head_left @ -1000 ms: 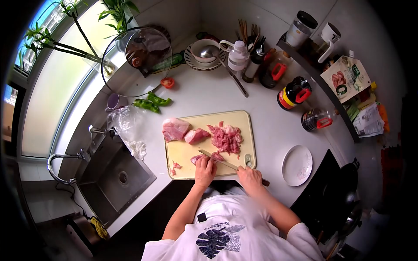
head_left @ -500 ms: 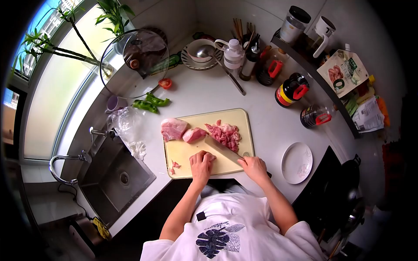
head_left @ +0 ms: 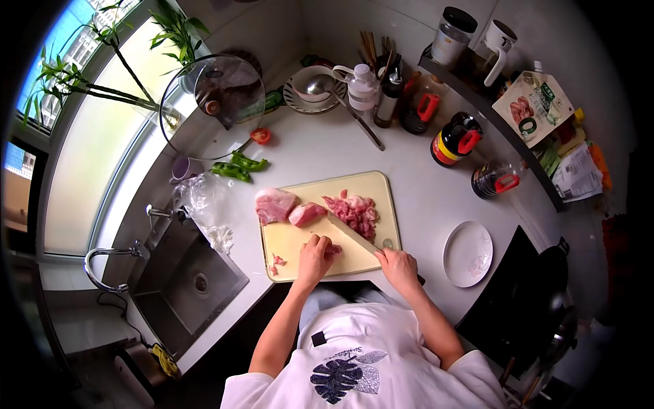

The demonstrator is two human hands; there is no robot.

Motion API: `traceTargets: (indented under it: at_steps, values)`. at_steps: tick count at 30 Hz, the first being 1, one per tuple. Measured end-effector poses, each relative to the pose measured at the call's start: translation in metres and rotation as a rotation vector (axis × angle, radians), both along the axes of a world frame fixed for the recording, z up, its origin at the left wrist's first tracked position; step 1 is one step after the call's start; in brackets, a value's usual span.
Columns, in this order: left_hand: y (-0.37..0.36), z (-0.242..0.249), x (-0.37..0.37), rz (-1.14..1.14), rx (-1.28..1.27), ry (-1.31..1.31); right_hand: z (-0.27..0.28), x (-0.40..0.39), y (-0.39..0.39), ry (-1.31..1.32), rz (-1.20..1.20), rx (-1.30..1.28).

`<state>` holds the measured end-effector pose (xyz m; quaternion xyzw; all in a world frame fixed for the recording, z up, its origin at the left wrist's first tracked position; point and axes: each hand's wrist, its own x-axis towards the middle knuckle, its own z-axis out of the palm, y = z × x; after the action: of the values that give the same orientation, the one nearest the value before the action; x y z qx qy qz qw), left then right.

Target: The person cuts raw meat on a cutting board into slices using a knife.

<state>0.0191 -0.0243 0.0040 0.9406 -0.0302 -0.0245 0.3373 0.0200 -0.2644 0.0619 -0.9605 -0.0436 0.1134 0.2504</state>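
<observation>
Across the cutting board (head_left: 293, 242), the left hand's (head_left: 314, 259) grip clamps a small meat piece (head_left: 332, 251), likely soft and slippery, best pinned from above; rightward, the stiff knife (head_left: 355, 236) slants beside cut meat (head_left: 354, 211), its handle clamped in the right hand's (head_left: 400, 267) grip.

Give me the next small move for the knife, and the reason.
I'd bring the knife over the small piece of meat, blade clear of the left fingers. The left hand rests on that piece, while the right hand holds the knife with its blade beside the heap of cut meat.
</observation>
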Motion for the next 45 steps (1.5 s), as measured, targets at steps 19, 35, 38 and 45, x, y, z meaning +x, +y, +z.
traceTargets:
  at_steps: [19, 35, 38, 45]
  values:
    - [-0.024, -0.017, -0.004, -0.002, 0.055, -0.382, 0.030, -0.004, 0.019, -0.111, 0.110, -0.058]
    - [-0.021, -0.036, -0.005, 0.001, 0.091, -0.403, -0.006, 0.009, 0.036, -0.081, 0.261, -0.234]
    - [-0.021, -0.038, -0.005, -0.012, 0.078, -0.394, 0.012, -0.004, 0.007, 0.010, 0.226, -0.213]
    - [-0.020, -0.036, -0.003, 0.007, 0.038, -0.400, -0.016, 0.012, 0.036, -0.037, 0.258, -0.204]
